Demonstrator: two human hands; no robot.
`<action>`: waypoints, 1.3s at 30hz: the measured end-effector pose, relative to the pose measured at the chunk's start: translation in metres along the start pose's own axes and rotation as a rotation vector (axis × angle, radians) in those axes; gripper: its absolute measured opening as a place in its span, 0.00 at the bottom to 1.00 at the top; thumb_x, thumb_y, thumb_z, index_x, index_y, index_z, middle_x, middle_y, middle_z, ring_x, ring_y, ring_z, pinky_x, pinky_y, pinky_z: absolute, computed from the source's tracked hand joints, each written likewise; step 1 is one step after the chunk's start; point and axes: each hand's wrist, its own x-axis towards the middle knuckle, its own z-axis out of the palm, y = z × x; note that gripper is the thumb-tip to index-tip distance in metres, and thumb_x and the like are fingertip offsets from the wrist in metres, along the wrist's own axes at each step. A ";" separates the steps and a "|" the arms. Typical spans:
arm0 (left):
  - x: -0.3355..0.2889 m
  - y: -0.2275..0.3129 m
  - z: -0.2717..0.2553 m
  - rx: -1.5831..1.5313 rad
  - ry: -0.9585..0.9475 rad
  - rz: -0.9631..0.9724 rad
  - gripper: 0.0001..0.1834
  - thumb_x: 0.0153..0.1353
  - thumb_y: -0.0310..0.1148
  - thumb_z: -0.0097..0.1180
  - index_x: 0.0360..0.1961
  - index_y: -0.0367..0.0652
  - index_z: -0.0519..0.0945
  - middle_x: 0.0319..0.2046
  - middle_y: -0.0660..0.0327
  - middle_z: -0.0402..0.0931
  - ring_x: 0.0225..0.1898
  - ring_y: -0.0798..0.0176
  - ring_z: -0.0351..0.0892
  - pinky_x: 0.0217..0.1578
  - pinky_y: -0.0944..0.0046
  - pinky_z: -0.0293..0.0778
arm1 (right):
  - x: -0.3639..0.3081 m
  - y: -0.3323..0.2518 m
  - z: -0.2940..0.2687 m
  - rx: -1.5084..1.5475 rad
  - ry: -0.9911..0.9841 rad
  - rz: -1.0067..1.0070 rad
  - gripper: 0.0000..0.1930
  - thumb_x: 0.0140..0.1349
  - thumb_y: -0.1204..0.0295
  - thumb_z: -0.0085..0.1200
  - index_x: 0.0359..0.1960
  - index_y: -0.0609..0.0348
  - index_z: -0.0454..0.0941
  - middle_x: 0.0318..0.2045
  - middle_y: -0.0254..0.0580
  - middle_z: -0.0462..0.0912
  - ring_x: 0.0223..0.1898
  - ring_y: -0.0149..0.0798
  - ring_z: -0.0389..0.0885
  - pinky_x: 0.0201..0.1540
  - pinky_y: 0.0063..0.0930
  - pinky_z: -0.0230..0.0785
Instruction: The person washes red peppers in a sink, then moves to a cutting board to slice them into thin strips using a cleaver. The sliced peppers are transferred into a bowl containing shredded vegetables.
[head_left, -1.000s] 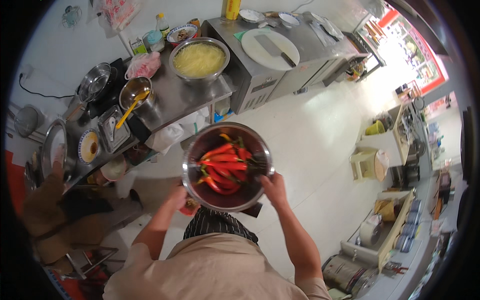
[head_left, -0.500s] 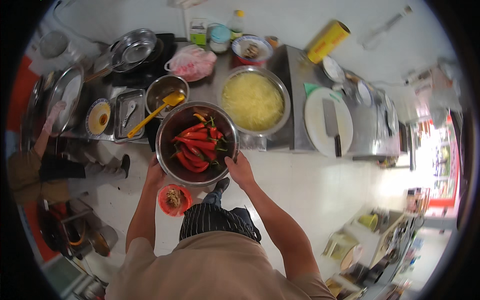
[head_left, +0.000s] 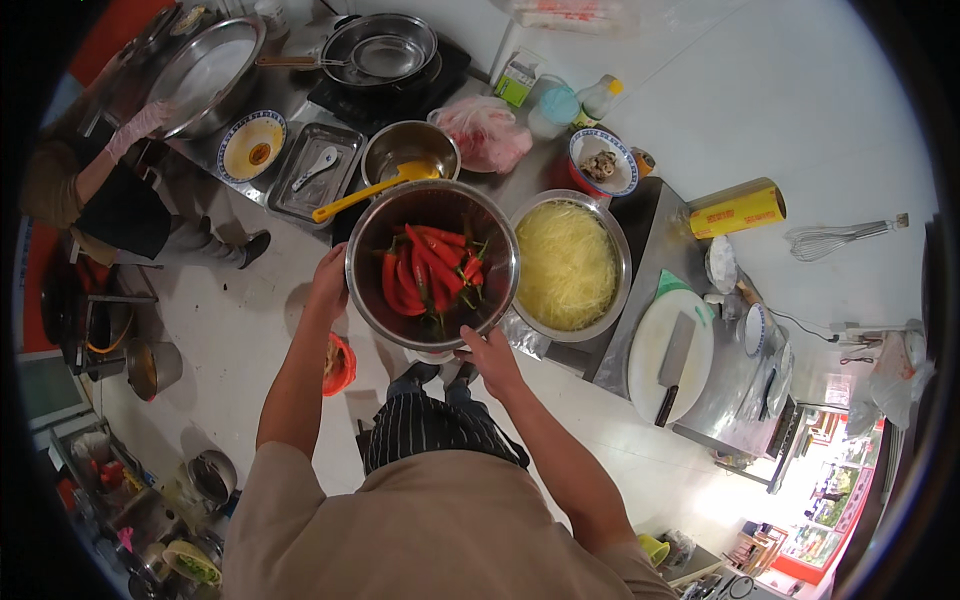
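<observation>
Between my hands is a deep stainless steel bowl, held above the floor at the counter's front edge. Several long red chillies with green stems lie inside it. My left hand is closed on the bowl's left side, its fingers partly hidden behind the wall. At the lower right rim, my right hand grips with the thumb over the edge. Just beyond the bowl sits a smaller steel bowl, with a yellow spatula across it. To the right is a steel basin of pale yellow shreds.
A cleaver lies on a round white cutting board at the right. Leftward are a steel tray with a white spoon and a patterned bowl. A co-worker's gloved hand touches a large basin. A red container stands below.
My view has turned, so the counter now slants down to the right. I still hold the bowl in both hands; the chillies inside have shifted, their stems now lying nearer me.
</observation>
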 end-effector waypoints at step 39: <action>-0.069 -0.092 0.039 -0.197 0.041 -0.167 0.28 0.76 0.55 0.43 0.68 0.51 0.69 0.63 0.60 0.73 0.58 0.56 0.75 0.54 0.45 0.76 | 0.045 -0.033 -0.236 0.262 0.312 -0.158 0.16 0.76 0.66 0.44 0.50 0.72 0.74 0.41 0.53 0.85 0.37 0.46 0.87 0.40 0.38 0.82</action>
